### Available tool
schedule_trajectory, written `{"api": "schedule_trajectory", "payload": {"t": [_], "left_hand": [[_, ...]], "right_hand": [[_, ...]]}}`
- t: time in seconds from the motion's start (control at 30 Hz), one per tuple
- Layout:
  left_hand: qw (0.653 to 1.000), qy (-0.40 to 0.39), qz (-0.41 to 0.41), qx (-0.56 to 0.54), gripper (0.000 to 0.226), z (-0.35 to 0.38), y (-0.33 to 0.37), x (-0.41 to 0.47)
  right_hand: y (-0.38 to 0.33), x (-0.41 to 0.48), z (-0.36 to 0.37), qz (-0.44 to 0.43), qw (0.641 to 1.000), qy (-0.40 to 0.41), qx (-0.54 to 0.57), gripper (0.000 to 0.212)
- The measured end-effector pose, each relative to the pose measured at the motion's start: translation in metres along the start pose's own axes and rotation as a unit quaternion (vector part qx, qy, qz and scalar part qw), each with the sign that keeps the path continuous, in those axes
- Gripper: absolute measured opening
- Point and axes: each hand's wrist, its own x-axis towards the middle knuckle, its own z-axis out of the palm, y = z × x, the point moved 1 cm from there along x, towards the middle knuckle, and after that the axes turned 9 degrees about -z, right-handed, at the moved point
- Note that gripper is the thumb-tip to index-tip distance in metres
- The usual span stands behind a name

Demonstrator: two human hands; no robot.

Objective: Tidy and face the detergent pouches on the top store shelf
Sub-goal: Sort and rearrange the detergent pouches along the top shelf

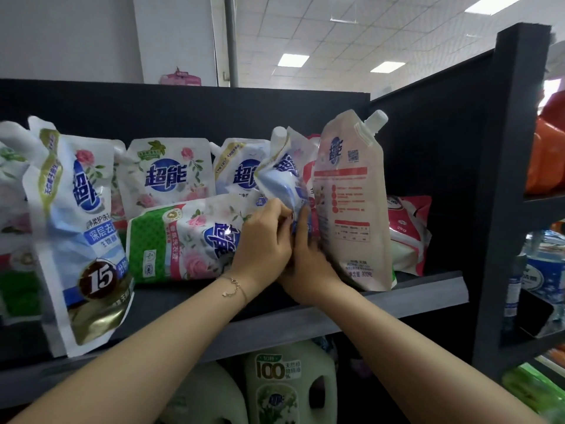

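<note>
Two hands, left [263, 240] and right [308, 266], both grip one crumpled blue pouch [282, 175] on the top shelf [397, 304], crowded between one fallen rose pouch [183, 240] and one back-facing pink pouch [351, 209].

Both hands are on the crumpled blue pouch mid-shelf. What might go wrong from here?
1. The left hand and right hand hold the blue pouch right beside the tall pink pouch, which shows its back; shifting the blue one may topple it.
2. The "15" pouch stands at the shelf edge; a jolt might drop it.
3. The tight grip creases the blue pouch, so it may slump.
</note>
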Motion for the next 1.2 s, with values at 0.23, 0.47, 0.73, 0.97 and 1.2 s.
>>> {"api": "schedule_trajectory", "payload": {"t": [0.23,0.47,0.73,0.97,1.2], "left_hand": [[0.99,-0.124,-0.062,0.029,0.021,0.003,-0.001,-0.007],[0.983,-0.161,-0.083,-0.013,0.027,-0.005,-0.003,0.0],[0.933,-0.349,-0.085,-0.004,0.018,-0.023,0.008,0.012],[0.88,-0.394,-0.186,0.189,0.022,-0.065,-0.015,0.052],[0.932,-0.18,-0.207,0.236,0.048,-0.032,-0.07,0.045]], "right_hand": [[0.029,0.01,-0.005,0.021,0.995,-0.098,-0.012,0.125],[0.018,-0.001,-0.039,0.014,0.978,-0.209,0.012,0.133],[-0.022,-0.033,-0.059,0.001,0.996,-0.046,-0.074,0.041],[-0.021,-0.042,-0.025,0.011,0.984,0.174,-0.042,0.04],[-0.062,-0.054,0.001,-0.223,0.946,0.182,-0.15,0.016]]}}
